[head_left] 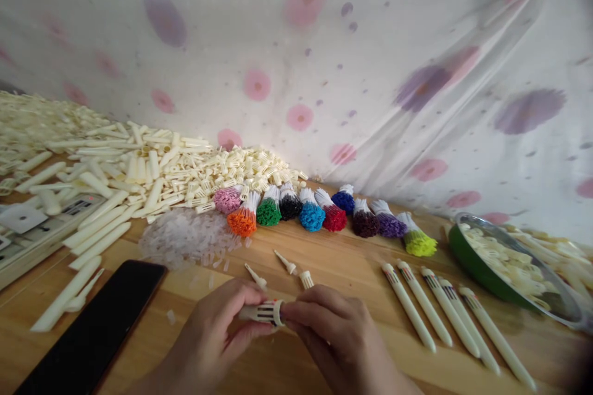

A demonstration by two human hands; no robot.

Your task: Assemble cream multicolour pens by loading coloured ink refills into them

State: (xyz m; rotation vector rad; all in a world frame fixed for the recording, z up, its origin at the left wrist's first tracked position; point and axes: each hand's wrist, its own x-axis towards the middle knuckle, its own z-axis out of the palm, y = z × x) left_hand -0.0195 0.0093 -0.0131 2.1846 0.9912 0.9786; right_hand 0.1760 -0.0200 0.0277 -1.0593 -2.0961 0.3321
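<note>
My left hand (217, 327) is closed around a cream slotted pen part (266, 313), with dark strips and a bit of orange showing in its slots. At the part's ringed end, my right hand (340, 333) has its fingers pinched together; what they hold is hidden. Just beyond my hands lie two small pointed cream pieces, one left (256, 276) and one right (285, 261). Beside them is another slotted piece (306, 279), partly covered by my right hand. To the right lie several assembled multicolour pens (407, 305), side by side.
Colour-tipped refill bundles (312, 210) stand behind my hands. Clear plastic bits (185, 237) and cream pen parts (222, 166) are heaped left. A black phone (99, 327) lies front left. A green bowl (482, 268) of cream parts sits right. A patterned sheet (278, 43) hangs behind.
</note>
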